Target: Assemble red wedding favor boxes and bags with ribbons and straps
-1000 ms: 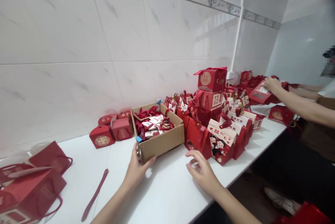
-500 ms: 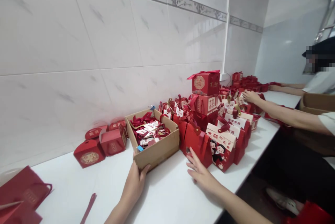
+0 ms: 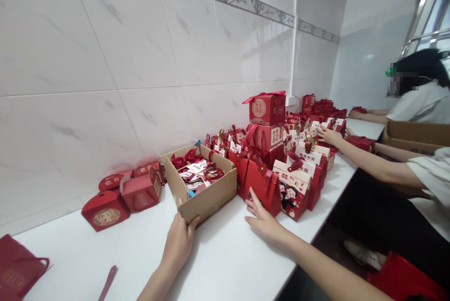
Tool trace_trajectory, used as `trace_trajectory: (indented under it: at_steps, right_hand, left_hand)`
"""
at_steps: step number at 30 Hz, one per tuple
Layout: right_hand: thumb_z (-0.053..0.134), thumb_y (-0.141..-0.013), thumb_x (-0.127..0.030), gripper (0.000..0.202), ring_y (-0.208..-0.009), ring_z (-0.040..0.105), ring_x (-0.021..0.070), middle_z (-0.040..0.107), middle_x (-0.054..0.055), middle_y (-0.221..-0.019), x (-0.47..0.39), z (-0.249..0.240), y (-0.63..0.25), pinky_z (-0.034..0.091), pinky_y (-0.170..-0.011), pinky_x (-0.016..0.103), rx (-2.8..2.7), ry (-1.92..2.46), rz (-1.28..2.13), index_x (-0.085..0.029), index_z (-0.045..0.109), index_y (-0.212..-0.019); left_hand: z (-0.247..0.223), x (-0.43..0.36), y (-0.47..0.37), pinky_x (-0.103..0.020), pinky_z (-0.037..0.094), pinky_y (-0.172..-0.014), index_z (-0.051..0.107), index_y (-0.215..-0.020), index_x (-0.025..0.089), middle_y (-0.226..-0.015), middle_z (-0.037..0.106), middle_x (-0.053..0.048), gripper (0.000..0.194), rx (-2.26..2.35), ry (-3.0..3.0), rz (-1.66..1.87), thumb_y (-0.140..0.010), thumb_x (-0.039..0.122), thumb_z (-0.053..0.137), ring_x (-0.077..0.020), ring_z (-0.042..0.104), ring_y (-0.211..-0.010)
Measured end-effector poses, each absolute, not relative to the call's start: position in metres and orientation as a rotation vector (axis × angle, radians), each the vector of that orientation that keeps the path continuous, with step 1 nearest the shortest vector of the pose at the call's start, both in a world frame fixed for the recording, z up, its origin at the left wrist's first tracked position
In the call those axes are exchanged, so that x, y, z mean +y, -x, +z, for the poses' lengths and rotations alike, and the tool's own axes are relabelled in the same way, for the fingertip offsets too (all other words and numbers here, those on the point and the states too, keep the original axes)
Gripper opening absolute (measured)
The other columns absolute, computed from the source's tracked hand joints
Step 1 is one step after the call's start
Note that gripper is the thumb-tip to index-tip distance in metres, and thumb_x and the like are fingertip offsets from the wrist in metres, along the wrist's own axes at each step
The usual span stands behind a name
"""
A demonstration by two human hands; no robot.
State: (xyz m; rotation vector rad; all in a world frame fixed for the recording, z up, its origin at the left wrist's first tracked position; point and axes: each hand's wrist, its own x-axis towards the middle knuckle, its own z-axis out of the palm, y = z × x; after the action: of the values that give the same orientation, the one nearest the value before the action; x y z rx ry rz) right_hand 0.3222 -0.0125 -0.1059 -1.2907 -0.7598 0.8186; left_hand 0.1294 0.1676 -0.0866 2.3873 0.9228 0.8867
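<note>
A cardboard tray [image 3: 211, 200] filled with red ribbons and small printed tags stands on the white table [image 3: 225, 249]. My left hand [image 3: 180, 240] grips its near left corner, thumb on the outer side. My right hand [image 3: 263, 221] has its fingers spread, with the fingertips at the front of a red gift bag [image 3: 260, 186] just right of the tray. Beside that bag stands a box with a white printed flap and a cartoon couple [image 3: 290, 193]. More such boxes are lined up behind it.
Two stacked red boxes [image 3: 267, 109] rise behind the bags. Red boxes [image 3: 105, 212] sit left of the tray, near a ribbon strip [image 3: 108, 282]. Co-workers' arms [image 3: 372, 160] reach in from the right. A red stool [image 3: 404, 280] is below the table.
The view has turned slightly right. Both of my hands keep nearly the same places at the tray and the red bag. More of the co-workers shows on the right.
</note>
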Motion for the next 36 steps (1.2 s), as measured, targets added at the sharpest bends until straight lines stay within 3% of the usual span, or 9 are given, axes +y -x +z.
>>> trace_trajectory:
  at_steps: [9, 13, 16, 20, 23, 25, 29, 33, 36]
  right_hand:
    - [0.059, -0.071, -0.024, 0.094, -0.128, 0.039, 0.0244, 0.025, 0.013, -0.148, -0.022, -0.09, -0.335, 0.044, -0.077, 0.031, -0.657, 1.315, 0.816, -0.036, 0.003, -0.146]
    - [0.056, -0.072, -0.025, 0.095, -0.128, 0.038, 0.0247, 0.024, 0.015, -0.148, -0.024, -0.085, -0.338, 0.045, -0.072, 0.029, -0.662, 1.365, 0.839, -0.033, -0.001, -0.147]
    - [0.052, -0.075, -0.026, 0.089, -0.125, 0.04, 0.024, 0.027, 0.017, -0.146, -0.02, -0.082, -0.334, 0.045, -0.071, 0.029, -0.665, 1.449, 0.794, -0.027, 0.002, -0.148]
    - [0.052, -0.075, -0.025, 0.08, -0.108, 0.053, 0.0189, 0.04, 0.015, -0.137, -0.002, -0.081, -0.323, 0.045, -0.077, 0.029, -0.73, 1.491, 0.734, -0.024, 0.017, -0.147]
    - [0.053, -0.074, -0.023, 0.079, -0.086, 0.06, 0.0173, 0.048, 0.015, -0.129, 0.021, -0.08, -0.311, 0.047, -0.071, 0.03, -0.8, 1.475, 0.701, -0.023, 0.021, -0.146]
    - [0.054, -0.073, -0.023, 0.085, -0.078, 0.06, 0.018, 0.054, 0.014, -0.117, 0.041, -0.081, -0.301, 0.047, -0.068, 0.032, -0.824, 1.473, 0.644, -0.02, 0.014, -0.147]
    - [0.055, -0.074, -0.022, 0.091, -0.08, 0.059, 0.0198, 0.057, 0.007, -0.099, 0.081, -0.088, -0.278, 0.048, -0.079, 0.036, -0.837, 1.457, 0.455, -0.018, 0.0, -0.146]
    - [0.055, -0.072, -0.017, 0.093, -0.081, 0.06, 0.0203, 0.056, 0.004, -0.091, 0.102, -0.099, -0.271, 0.049, -0.079, 0.036, -0.878, 1.426, 0.388, -0.02, -0.001, -0.147]
    - [0.054, -0.072, -0.02, 0.092, -0.081, 0.06, 0.0193, 0.057, 0.004, -0.091, 0.101, -0.105, -0.273, 0.05, -0.079, 0.035, -0.897, 1.386, 0.402, -0.021, 0.0, -0.147]
  left_hand:
    - [-0.075, 0.154, -0.148, -0.048, 0.039, -0.096, 0.019, -0.143, 0.01, -0.142, 0.036, -0.022, 0.063, 1.058, -2.427, 0.777, -0.091, 0.042, 0.031, -0.0388, 0.046, -0.123]
    - [-0.072, 0.153, -0.152, -0.05, 0.04, -0.094, 0.014, -0.144, 0.006, -0.129, 0.047, -0.025, 0.067, 1.115, -2.442, 0.728, -0.09, 0.042, 0.031, -0.0388, 0.049, -0.118]
    - [-0.069, 0.156, -0.148, -0.051, 0.039, -0.096, 0.006, -0.146, 0.007, -0.124, 0.049, -0.024, 0.083, 1.174, -2.359, 0.813, -0.085, 0.049, 0.043, -0.0387, 0.047, -0.12]
    - [-0.059, 0.153, -0.143, -0.048, 0.037, -0.101, -0.01, -0.146, 0.016, -0.134, 0.038, -0.022, 0.111, 1.13, -2.186, 1.048, -0.072, 0.056, 0.062, -0.036, 0.039, -0.128]
    - [-0.052, 0.147, -0.144, -0.049, 0.033, -0.105, -0.004, -0.147, 0.022, -0.139, 0.032, -0.02, 0.104, 1.095, -2.128, 1.071, -0.074, 0.056, 0.06, -0.0345, 0.036, -0.13]
    - [-0.051, 0.147, -0.148, -0.048, 0.029, -0.109, 0.0, -0.148, 0.02, -0.143, 0.029, -0.019, 0.095, 1.015, -2.113, 1.079, -0.079, 0.053, 0.056, -0.0317, 0.031, -0.135]
    - [-0.056, 0.163, -0.161, -0.043, 0.02, -0.114, 0.004, -0.148, 0.016, -0.152, 0.017, -0.016, 0.083, 0.848, -2.102, 1.082, -0.085, 0.046, 0.05, -0.0268, 0.017, -0.141]
    - [-0.056, 0.182, -0.16, -0.044, 0.022, -0.113, 0.007, -0.147, 0.016, -0.15, 0.024, -0.018, 0.082, 0.821, -2.084, 1.047, -0.084, 0.041, 0.052, -0.0274, 0.023, -0.139]
    - [-0.05, 0.18, -0.126, -0.05, 0.025, -0.109, 0.024, -0.143, 0.015, -0.144, 0.031, -0.021, 0.076, 0.969, -2.195, 1.02, -0.08, 0.043, 0.056, -0.0325, 0.025, -0.138]
